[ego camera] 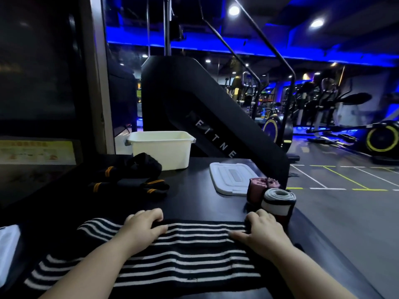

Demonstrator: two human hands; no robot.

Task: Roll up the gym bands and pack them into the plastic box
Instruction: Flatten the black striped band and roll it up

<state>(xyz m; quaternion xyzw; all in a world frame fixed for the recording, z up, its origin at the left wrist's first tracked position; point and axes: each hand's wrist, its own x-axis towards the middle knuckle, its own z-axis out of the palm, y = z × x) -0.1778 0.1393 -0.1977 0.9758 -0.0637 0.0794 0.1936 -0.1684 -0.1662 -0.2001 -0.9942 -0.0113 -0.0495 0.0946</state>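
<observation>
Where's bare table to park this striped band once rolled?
The middle of the table is bare, bordered by the white box behind, the lid to the right, the black-and-orange bands to the left, the striped band in front. The right edge is crowded: pink roll and grey roll beside the lid.

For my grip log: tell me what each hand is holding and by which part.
Both the left hand and the right hand hold the striped band by its far edge, fingers curled over that edge.
</observation>
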